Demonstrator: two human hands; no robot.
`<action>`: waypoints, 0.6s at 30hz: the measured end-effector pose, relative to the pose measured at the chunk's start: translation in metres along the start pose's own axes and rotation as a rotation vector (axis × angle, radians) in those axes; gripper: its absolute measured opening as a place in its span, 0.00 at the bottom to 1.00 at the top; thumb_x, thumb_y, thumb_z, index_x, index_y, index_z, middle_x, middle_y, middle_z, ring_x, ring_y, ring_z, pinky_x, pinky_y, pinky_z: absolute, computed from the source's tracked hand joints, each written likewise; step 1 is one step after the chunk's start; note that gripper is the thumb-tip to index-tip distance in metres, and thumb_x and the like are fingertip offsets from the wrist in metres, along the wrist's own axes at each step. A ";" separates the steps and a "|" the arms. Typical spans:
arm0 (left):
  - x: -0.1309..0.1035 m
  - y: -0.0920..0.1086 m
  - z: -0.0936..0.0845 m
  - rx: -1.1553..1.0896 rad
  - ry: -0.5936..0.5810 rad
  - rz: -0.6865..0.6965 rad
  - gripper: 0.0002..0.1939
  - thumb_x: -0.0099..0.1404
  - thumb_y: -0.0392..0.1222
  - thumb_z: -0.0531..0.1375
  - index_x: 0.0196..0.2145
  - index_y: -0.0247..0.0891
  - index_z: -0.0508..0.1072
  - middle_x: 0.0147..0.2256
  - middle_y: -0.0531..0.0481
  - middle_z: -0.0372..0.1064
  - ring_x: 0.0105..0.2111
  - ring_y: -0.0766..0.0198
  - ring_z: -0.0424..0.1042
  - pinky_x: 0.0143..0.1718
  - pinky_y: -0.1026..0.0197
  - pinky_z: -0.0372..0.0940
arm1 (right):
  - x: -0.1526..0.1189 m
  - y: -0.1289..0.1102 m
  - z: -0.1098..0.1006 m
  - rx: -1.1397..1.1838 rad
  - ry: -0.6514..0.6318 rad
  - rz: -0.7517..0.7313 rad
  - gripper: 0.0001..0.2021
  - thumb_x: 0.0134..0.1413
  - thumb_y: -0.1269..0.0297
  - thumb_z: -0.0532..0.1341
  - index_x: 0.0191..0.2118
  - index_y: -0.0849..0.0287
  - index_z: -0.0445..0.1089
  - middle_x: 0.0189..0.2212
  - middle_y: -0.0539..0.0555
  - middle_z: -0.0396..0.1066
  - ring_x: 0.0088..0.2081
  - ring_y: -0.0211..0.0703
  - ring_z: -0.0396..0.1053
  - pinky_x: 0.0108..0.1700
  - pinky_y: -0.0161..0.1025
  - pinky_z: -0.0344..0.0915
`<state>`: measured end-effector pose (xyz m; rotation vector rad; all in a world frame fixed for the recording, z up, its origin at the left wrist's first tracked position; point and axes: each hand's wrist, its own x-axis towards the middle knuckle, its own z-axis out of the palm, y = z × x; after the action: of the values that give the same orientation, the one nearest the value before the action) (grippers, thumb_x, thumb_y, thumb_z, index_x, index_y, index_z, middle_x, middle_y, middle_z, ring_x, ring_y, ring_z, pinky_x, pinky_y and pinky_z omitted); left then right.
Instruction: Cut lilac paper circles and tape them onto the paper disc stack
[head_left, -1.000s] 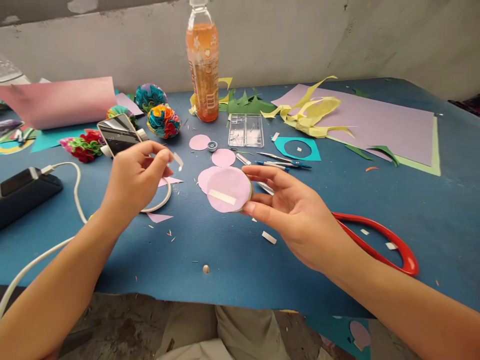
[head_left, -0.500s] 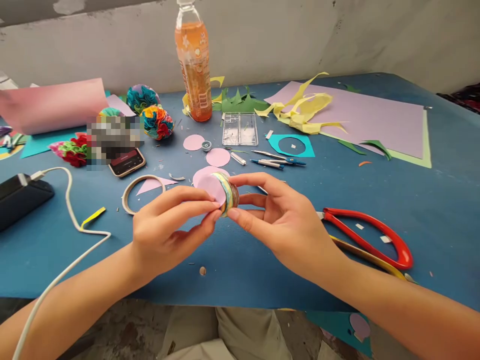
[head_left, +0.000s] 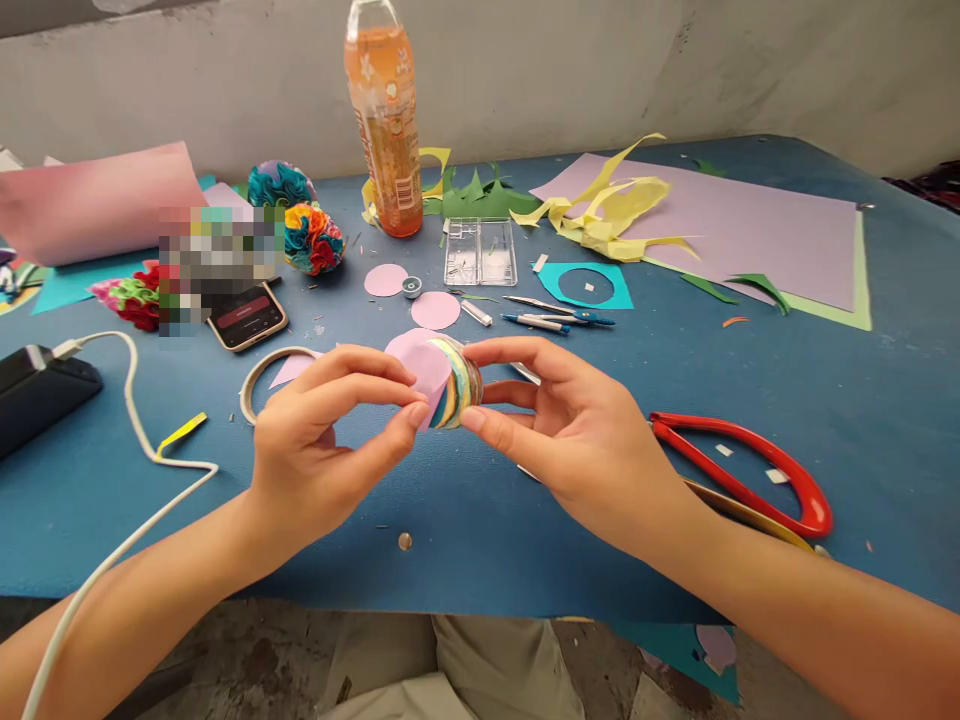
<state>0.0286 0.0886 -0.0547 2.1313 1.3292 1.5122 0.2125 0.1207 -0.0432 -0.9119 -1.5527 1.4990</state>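
Note:
Between my hands is a small round stack [head_left: 459,390] of coloured paper with blue, yellow and brownish layers at its edge. My right hand [head_left: 570,430] grips this stack from the right between thumb and fingers. A pink paper circle [head_left: 436,385] is pinched at its left edge by the thumb and fingertips of my left hand [head_left: 330,435]. The circle lies tilted against the stack's left face, with a dark blue layer showing beside it. Behind the hands, more pink paper circles [head_left: 436,311] lie on the blue table [head_left: 450,560].
A bottle of orange drink [head_left: 386,140] stands at the back. Red-handled scissors [head_left: 806,490] lie right. A tape roll [head_left: 251,385], phone [head_left: 251,315], ruffled paper balls [head_left: 315,240] and a white cable [head_left: 135,395] are left. Compasses [head_left: 570,315] and a clear case [head_left: 480,252] lie ahead.
My left fingers have shifted slightly left with the pink circle's edge, and more of the dark blue layer shows. My right hand still holds the stack. The view has shifted slightly.

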 end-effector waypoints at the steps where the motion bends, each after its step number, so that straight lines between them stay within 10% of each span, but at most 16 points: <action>1: 0.000 0.000 0.000 0.004 -0.002 0.006 0.05 0.57 0.30 0.62 0.31 0.38 0.74 0.33 0.50 0.71 0.32 0.66 0.72 0.33 0.61 0.70 | 0.000 0.000 0.000 0.003 -0.001 0.000 0.13 0.50 0.68 0.64 0.43 0.54 0.68 0.47 0.51 0.71 0.40 0.40 0.73 0.38 0.37 0.74; 10: -0.001 -0.004 -0.004 0.312 -0.097 0.390 0.14 0.57 0.35 0.65 0.42 0.41 0.72 0.41 0.47 0.72 0.40 0.61 0.73 0.42 0.57 0.70 | 0.003 0.001 -0.003 0.089 -0.022 0.055 0.13 0.50 0.67 0.65 0.43 0.53 0.69 0.46 0.50 0.72 0.40 0.39 0.73 0.40 0.36 0.73; 18: 0.001 -0.007 -0.005 0.306 -0.005 0.342 0.11 0.57 0.31 0.64 0.38 0.39 0.73 0.36 0.49 0.74 0.35 0.64 0.74 0.37 0.61 0.71 | 0.006 0.003 -0.004 0.123 0.001 0.076 0.16 0.48 0.67 0.65 0.45 0.52 0.67 0.46 0.50 0.71 0.40 0.40 0.73 0.41 0.39 0.73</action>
<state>0.0204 0.0914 -0.0561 2.6670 1.3173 1.4951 0.2130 0.1279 -0.0456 -0.9094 -1.4222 1.6287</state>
